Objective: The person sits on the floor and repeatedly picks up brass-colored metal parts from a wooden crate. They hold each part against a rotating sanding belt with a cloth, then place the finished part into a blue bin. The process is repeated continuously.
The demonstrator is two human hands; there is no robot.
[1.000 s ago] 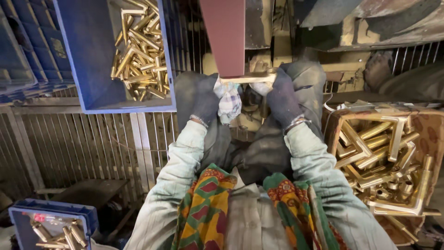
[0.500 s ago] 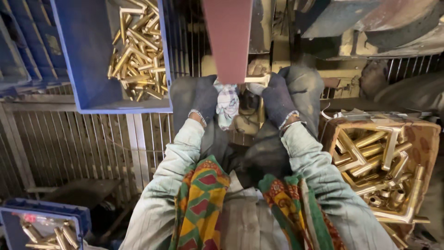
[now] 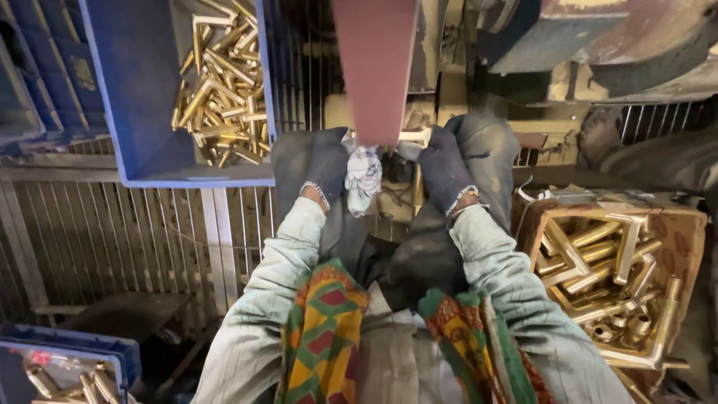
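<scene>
Both gloved hands close on a pale brass bar (image 3: 413, 136), one at each end, and press it against the lower edge of the reddish sanding belt (image 3: 374, 67) that hangs down the middle of the view. The left hand (image 3: 327, 163) also pinches a checked rag (image 3: 363, 176), which droops below the bar between the hands. The right hand (image 3: 443, 166) wraps the bar's other end; only a short stretch of metal shows between belt and glove.

To the upper left, a blue plastic crate (image 3: 142, 97) holds a loose heap of brass rods (image 3: 221, 82), piled toward its right wall. To the right, a worn cardboard box (image 3: 684, 239) is packed with angled brass fittings (image 3: 606, 262), lying crosswise over one another. At the lower left corner, a second blue bin (image 3: 82, 352) shows a few more brass pieces (image 3: 63, 381).

Both arms reach straight forward from the body, in pale sleeves, elbows low and wrists close together under the belt. A patterned orange and green cloth (image 3: 321, 337) covers the lap. A metal grille (image 3: 105, 239) runs behind and beneath the crate, and dark machine housing (image 3: 598, 45) looms above the right hand.
</scene>
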